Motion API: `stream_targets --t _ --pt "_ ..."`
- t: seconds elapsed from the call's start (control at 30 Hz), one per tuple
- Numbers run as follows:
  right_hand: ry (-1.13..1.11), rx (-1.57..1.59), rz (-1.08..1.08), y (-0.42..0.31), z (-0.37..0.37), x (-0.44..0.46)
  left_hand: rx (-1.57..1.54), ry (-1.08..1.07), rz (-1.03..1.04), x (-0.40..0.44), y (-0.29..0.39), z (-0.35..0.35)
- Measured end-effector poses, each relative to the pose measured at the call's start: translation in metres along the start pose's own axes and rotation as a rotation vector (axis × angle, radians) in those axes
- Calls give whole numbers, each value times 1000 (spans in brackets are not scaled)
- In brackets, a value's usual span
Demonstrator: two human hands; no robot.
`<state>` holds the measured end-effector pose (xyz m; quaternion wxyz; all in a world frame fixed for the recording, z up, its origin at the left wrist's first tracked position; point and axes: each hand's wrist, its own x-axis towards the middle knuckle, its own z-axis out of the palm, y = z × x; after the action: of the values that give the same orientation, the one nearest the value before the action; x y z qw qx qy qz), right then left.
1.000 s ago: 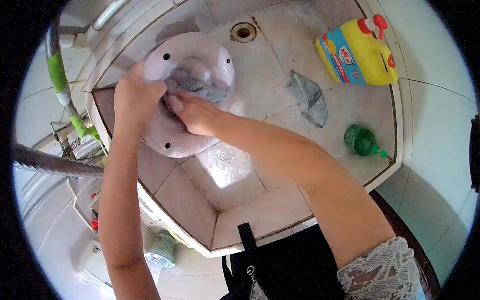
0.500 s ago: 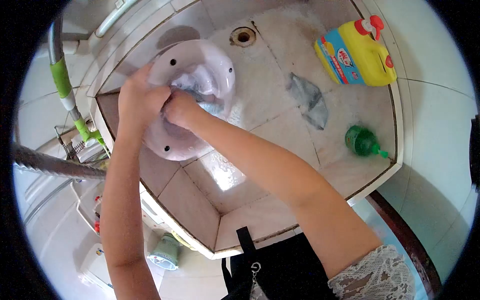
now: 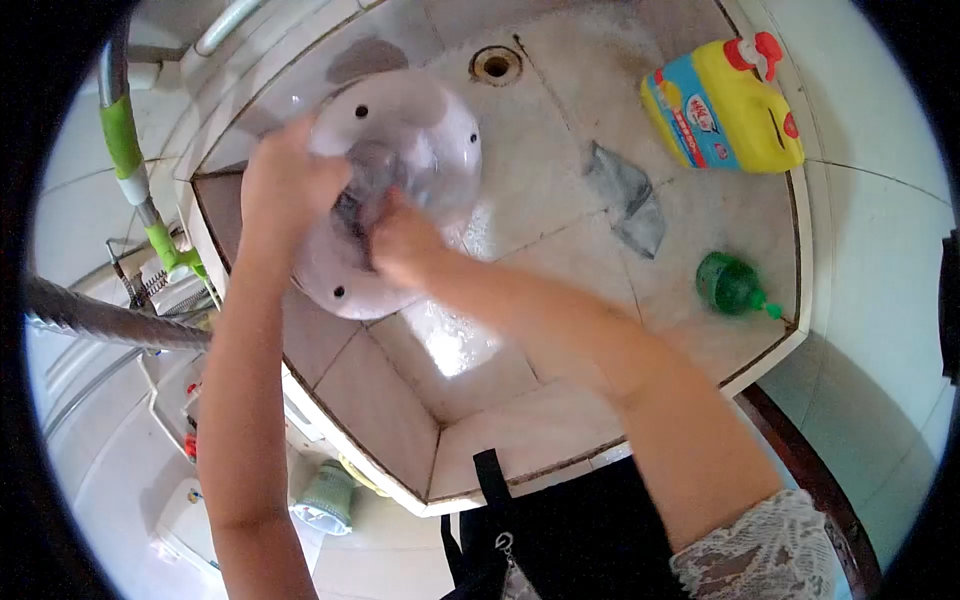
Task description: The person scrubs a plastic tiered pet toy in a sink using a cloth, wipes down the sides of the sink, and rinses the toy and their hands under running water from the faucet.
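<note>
A pale pink basin (image 3: 440, 110) with dark round holes in its rim leans tilted in the tiled tub. Dark wet cloth (image 3: 350, 212) lies in the basin, between my hands. My left hand (image 3: 295, 185) is closed at the basin's left side, with the cloth at its fingers. Blurred by motion, my right hand (image 3: 405, 240) is closed on the cloth inside the basin. A grey wet cloth piece (image 3: 625, 198) lies on the tub floor to the right of the basin.
A yellow jug (image 3: 740, 110) with a red cap is at the upper right. Below it lies a green bottle (image 3: 728, 284). A drain hole (image 3: 496, 66) is in the tub floor (image 3: 530, 190). Green-and-grey poles (image 3: 122, 150) stand at left; a green bin (image 3: 328, 495) is outside.
My right hand has moved back and forth within the basin, slightly right since the last frame. The basin has shifted and tilted a little. My left hand stays at its left side.
</note>
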<state>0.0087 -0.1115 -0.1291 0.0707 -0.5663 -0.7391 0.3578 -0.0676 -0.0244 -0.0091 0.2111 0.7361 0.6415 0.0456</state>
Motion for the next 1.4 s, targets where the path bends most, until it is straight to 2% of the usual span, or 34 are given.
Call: stream_targets --t 0.07,0.1,0.2,0.37,0.4,0.47,0.53,0.57,0.6,0.7,0.77,0.83,0.9,0.97,1.03,1.1,1.17,1.2,1.3,1.37,1.4 --pt "38 399 89 -24 -16 26 -27 104 2 -10 -8 4" --pt "55 602 137 -29 -23 35 -54 84 25 -12 -8 4" --pt "441 2316 679 -16 -33 71 -67 55 47 -12 -2 -4" --pt "510 2347 354 -26 10 79 -10 42 -37 -11 11 -8" --pt "523 2351 291 -29 21 78 -8 49 7 -11 6 -7" --pt "487 1805 176 -33 27 56 -8 59 95 -8 -7 -2" --pt "336 716 59 -21 16 4 -25 47 10 -12 -2 -4" --pt "171 476 -121 15 20 1 -30 33 -35 -15 -2 -4" --pt "45 47 -267 44 11 5 -41 17 8 -14 -7 -4" --pt "86 -393 -773 66 -29 40 -76 -19 90 -7 -8 1" --pt "53 290 -663 91 4 59 -66 -3 48 -3 -1 1" --pt "68 410 -549 92 9 59 -80 7 16 -5 5 -4" --pt "146 -31 -447 70 -15 26 -66 4 -11 -9 8 -5" --pt "248 307 -168 30 11 -1 -33 24 -44 -9 9 -7" --pt "386 493 -24 -4 61 21 -94 83 -34 -8 -8 1" --pt "316 1115 218 -30 30 34 -109 109 -35 -8 -17 6" --pt "377 1943 469 -23 -7 60 -71 116 -44 -5 -19 5" --pt "418 2169 507 -18 -14 67 -100 103 -19 -7 -15 1" --pt "475 2316 455 -18 -11 71 -121 60 6 -12 -1 -4" --pt "493 2226 373 -26 5 62 -33 32 -43 -11 -1 -2" --pt "492 2066 308 -30 14 51 -16 85 -19 -10 -3 1"
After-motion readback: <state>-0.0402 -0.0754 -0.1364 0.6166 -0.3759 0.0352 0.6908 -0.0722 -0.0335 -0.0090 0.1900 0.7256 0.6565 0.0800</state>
